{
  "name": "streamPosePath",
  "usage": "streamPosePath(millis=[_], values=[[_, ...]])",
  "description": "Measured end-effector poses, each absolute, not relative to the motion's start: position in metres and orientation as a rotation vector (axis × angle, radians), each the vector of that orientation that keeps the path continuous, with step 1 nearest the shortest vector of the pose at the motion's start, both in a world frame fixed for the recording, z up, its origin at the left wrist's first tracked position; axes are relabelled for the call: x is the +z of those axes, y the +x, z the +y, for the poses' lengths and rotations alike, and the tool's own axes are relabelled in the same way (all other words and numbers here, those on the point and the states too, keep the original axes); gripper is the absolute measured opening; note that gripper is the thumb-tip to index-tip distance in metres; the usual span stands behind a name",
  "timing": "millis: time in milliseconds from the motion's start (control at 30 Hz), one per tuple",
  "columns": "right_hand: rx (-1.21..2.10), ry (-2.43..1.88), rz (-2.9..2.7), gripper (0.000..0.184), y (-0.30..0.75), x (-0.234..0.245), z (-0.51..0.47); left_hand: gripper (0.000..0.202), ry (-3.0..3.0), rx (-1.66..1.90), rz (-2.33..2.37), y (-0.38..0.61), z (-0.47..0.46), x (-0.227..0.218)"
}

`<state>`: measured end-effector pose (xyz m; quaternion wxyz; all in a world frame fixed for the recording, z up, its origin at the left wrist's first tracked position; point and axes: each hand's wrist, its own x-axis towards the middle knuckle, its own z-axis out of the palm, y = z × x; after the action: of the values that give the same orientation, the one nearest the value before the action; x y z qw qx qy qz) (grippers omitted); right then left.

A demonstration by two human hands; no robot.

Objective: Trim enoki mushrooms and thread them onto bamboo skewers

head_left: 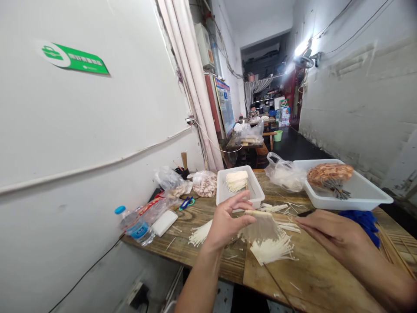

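Note:
My left hand [230,219] pinches the upper edge of a flat, blurred bunch of enoki mushrooms [263,227], its stems hanging down. Just below it, a fan of enoki [270,251] lies on the wooden cutting board [312,278], with a thin skewer [276,282] running from it toward me. Over the right of the board, my right hand [339,232] is closed, fingers pressed together. A small dark flat piece [305,214] shows by its fingertips; the rest is hidden. More enoki [200,233] lies left of my left wrist, and loose strands lie behind the board.
A white tray [223,195] with bundled enoki stands behind my left hand. At right, another tray [371,195] holds skewered food [330,176], near blue gloves [361,221] and bare skewers [395,248]. A water bottle [137,228] and bags [203,183] line the left. A person [253,112] sits far back.

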<state>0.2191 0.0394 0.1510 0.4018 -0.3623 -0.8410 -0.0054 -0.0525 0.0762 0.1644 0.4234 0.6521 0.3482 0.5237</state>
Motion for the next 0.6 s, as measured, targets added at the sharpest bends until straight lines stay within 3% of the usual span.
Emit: streamPosePath(millis=[300, 600], values=[[-0.165, -0.844, -2.099, 0.020, 0.211, 0.141, 0.022, 0.007, 2.329, 0.985, 1.046, -0.048, 0.054, 0.185], [-0.030, -0.846, -2.241, 0.041, 0.218, 0.122, 0.023, 0.006, 2.324, 0.926, 1.135, -0.069, 0.046, 0.161]])
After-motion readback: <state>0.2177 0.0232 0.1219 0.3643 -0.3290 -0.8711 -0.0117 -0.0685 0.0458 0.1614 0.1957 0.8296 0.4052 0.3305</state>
